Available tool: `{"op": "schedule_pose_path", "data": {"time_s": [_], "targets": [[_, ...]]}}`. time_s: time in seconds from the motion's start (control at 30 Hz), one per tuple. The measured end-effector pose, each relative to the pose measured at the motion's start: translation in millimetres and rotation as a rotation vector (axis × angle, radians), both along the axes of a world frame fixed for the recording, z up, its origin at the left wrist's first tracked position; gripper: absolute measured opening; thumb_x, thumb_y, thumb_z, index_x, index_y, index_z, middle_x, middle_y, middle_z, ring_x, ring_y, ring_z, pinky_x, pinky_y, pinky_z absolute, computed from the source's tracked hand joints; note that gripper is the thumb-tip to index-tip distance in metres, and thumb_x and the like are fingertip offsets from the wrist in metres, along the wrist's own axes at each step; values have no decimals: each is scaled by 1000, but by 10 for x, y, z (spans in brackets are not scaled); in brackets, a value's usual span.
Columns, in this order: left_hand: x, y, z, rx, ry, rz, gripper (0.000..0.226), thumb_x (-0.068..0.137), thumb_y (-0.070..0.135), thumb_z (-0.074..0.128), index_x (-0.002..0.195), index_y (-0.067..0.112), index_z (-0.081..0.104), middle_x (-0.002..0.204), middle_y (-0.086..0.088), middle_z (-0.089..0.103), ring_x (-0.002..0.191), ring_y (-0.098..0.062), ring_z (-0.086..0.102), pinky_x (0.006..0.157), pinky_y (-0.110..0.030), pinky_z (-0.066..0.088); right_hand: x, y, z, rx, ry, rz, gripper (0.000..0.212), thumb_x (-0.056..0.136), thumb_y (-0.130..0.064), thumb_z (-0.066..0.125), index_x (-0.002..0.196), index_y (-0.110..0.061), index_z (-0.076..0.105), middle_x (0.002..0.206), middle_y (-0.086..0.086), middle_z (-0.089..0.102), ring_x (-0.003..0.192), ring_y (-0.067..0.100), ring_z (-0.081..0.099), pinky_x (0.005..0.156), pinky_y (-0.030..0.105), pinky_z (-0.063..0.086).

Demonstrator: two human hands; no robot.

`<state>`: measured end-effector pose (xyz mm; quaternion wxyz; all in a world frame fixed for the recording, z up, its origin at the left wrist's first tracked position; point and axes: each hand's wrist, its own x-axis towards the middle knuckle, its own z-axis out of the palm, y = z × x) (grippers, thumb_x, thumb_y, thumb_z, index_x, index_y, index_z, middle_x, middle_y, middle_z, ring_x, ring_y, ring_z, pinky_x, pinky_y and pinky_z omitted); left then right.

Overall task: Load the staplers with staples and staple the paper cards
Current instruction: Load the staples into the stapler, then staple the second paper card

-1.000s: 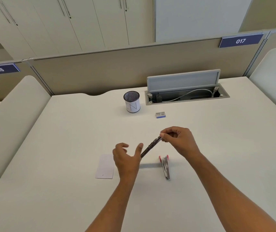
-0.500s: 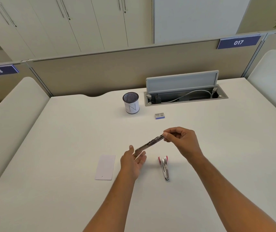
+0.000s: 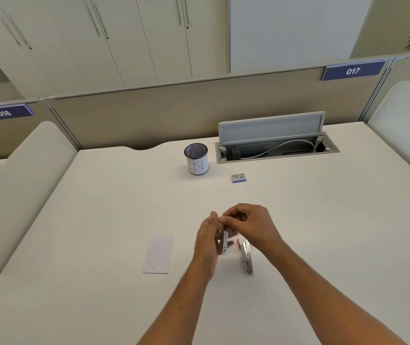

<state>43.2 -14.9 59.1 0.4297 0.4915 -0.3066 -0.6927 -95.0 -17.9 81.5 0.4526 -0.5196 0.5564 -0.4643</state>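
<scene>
Two staplers are in play: one is held above the counter [image 3: 99, 207] between both hands, blurred, now turned nearly upright where half a second ago it lay slanted from lower left to upper right. The left hand [image 3: 208, 241] has closed in against this held stapler [image 3: 223, 242], its straight fingers pressed along the side; earlier it cupped only the lower end. The right hand [image 3: 251, 224] has drawn left toward the other hand, its curled fingers pinching the top end. Just right of the hands, the second stapler [image 3: 246, 257], silver with a red end, lies unmoved on the counter. A white paper card [image 3: 158, 254] lies flat to the left, apart from the hands. Farther back sit a small staple box [image 3: 238, 178] and a mesh pen cup [image 3: 196, 159], both where they were.
</scene>
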Motion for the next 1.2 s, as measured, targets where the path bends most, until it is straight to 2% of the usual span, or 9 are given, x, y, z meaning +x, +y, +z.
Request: {"op": "schedule_pose_path", "data": {"time_s": [0.17, 0.3, 0.47, 0.6, 0.73, 0.83, 1.0, 1.1, 1.2], "targets": [[121, 121, -17, -69, 18, -126, 50, 100, 52, 49, 118, 8, 64, 98, -11, 70, 64, -19, 54, 60, -29, 43, 72, -61, -29, 42, 37, -66, 28, 77, -26, 91, 97, -16, 76, 71, 5, 64, 58, 6, 58, 57, 16, 53], [214, 162, -31, -168, -41, -228, 29, 103, 29, 56, 124, 10, 60, 95, -9, 66, 58, -16, 46, 58, -27, 39, 73, -46, -164, 215, 6, 35, 35, 79, -55, 83, 92, -23, 79, 71, 3, 67, 61, 9, 55, 61, 32, 47], [231, 182, -106, -186, -197, -263, 25, 107, 34, 48, 131, 26, 51, 95, -5, 72, 57, -16, 47, 66, -32, 40, 148, 73, -206, 238, -136, 107, 35, 91, -49, 74, 89, -14, 79, 59, -7, 59, 58, 15, 44, 60, 26, 37], [232, 188, -139, -172, -228, -239, 23, 107, 38, 46, 129, 37, 38, 89, -4, 72, 55, -16, 46, 65, -32, 41, 226, 102, -275, 244, -129, 86, 56, 87, -59, 73, 59, -13, 58, 57, 5, 43, 58, 21, 37, 59, 25, 34], [225, 192, -162, -188, -225, -233, 25, 107, 39, 45, 130, 36, 37, 84, -7, 70, 53, -15, 45, 60, -29, 39, 271, 114, -320, 205, -131, 16, 56, 85, -58, 77, 63, -6, 68, 65, 9, 58, 52, 16, 45, 68, 29, 44], [241, 195, -163, -223, -286, -248, 25, 106, 41, 47, 129, 36, 41, 83, -5, 70, 56, -14, 50, 57, -25, 42, 273, 105, -334, 207, -110, -38, 52, 86, -52, 77, 67, -4, 71, 59, -8, 61, 51, 5, 51, 65, 26, 44], [478, 42, -252, -368, -706, -187, 35, 100, 44, 57, 132, 28, 55, 106, 3, 65, 90, -12, 66, 77, -22, 50, 331, 76, -378, 300, -101, -18, 59, 90, -67, 63, 83, -8, 65, 79, 8, 78, 79, 20, 77, 77, 42, 58], [835, -106, -404, -452, -1114, 27, 25, 97, 30, 64, 120, 21, 66, 118, -2, 62, 105, -23, 64, 91, -41, 51, 356, 79, -379, 338, -124, -45, 67, 91, -69, 59, 98, -3, 61, 81, 12, 78, 77, 26, 78, 72, 41, 58], [1235, -155, -470, -309, -1502, 73, 33, 92, 21, 66, 124, 16, 66, 127, -11, 59, 112, -36, 60, 95, -44, 45, 383, 112, -391, 365, -81, -30, 72, 88, -73, 60, 104, -3, 63, 82, 10, 78, 70, 22, 76, 62, 33, 53]]}}
